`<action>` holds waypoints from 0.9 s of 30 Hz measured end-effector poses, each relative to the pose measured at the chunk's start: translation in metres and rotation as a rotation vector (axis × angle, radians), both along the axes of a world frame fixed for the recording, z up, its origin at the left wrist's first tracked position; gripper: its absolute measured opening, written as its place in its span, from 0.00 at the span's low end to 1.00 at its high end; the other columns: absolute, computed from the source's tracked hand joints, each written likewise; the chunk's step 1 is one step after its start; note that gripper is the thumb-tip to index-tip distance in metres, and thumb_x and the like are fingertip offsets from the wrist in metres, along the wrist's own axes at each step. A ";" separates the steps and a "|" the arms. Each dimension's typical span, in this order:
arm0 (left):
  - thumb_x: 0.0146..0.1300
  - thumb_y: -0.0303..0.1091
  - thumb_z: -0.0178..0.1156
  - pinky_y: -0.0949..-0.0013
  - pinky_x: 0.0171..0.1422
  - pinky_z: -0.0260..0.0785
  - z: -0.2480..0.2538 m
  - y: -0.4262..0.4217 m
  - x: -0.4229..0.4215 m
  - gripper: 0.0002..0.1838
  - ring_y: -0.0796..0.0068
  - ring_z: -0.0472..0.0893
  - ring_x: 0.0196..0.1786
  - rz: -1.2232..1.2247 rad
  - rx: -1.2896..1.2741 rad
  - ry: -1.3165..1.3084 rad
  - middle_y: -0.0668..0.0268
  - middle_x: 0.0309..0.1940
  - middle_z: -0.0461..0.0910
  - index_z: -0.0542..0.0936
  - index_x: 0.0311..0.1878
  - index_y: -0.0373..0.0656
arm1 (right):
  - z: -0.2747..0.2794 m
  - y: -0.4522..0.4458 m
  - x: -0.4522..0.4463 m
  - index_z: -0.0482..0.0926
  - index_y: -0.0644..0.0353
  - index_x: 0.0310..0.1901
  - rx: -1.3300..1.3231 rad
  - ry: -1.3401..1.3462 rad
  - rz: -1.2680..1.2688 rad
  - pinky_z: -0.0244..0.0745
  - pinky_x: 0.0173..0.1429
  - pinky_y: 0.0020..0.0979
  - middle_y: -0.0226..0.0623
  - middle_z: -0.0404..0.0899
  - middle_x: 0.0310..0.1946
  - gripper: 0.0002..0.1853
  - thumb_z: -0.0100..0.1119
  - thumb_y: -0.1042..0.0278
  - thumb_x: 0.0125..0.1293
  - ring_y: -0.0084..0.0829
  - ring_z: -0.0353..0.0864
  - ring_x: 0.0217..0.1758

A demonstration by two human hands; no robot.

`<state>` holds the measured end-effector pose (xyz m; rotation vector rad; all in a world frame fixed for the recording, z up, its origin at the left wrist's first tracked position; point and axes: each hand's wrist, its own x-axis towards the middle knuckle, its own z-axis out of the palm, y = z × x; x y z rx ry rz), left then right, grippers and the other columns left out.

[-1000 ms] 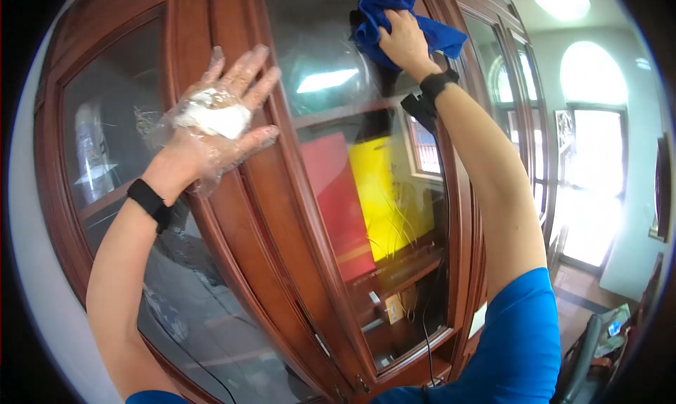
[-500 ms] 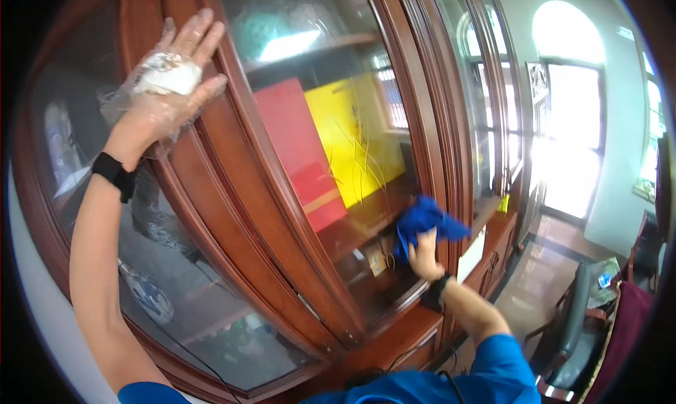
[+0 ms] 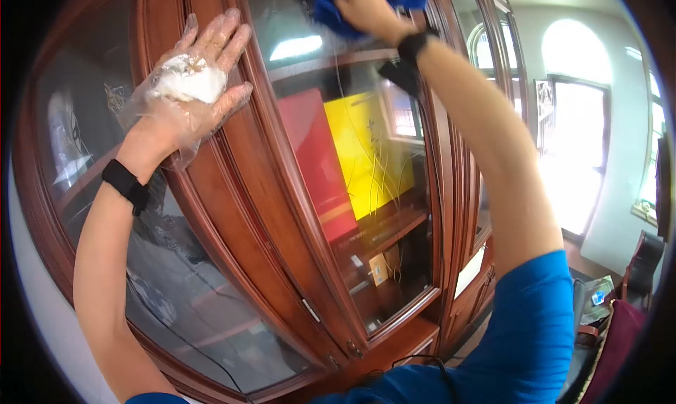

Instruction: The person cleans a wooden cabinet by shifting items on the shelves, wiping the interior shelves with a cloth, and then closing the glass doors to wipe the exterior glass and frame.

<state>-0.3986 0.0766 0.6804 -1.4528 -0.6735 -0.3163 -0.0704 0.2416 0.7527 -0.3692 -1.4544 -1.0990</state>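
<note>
My left hand (image 3: 204, 76) rests with fingers spread on the brown wooden frame (image 3: 236, 193) between two glass doors. It wears a clear plastic glove, and a white pad-like patch (image 3: 186, 83) shows on the back of the hand. Up at the top edge of the view, my right hand (image 3: 366, 11) grips a bunched blue cloth (image 3: 324, 11) against the upper part of the glass door (image 3: 299, 76). The view's edge cuts off part of the cloth. Behind that glass stand a red panel (image 3: 313, 157) and a yellow panel (image 3: 366, 154) with dark writing.
Low inside the cabinet lies a small tan card-like item (image 3: 379, 269). Another glass door (image 3: 197, 284) is below my left arm. To the right are a bright doorway (image 3: 574, 143), a dark chair (image 3: 641, 263) and a maroon cloth (image 3: 620, 340).
My right hand has swept the blue cloth from the lower right of the glass to its top. My left hand remains on the frame; the view has shifted slightly.
</note>
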 end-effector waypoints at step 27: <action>0.79 0.54 0.49 0.56 0.91 0.36 -0.014 0.015 -0.010 0.39 0.60 0.46 0.88 -0.006 -0.024 -0.039 0.61 0.87 0.46 0.50 0.86 0.49 | -0.436 -0.114 -0.079 0.66 0.49 0.77 -0.885 -0.010 0.389 0.51 0.78 0.75 0.38 0.61 0.81 0.50 0.54 0.90 0.47 0.49 0.52 0.87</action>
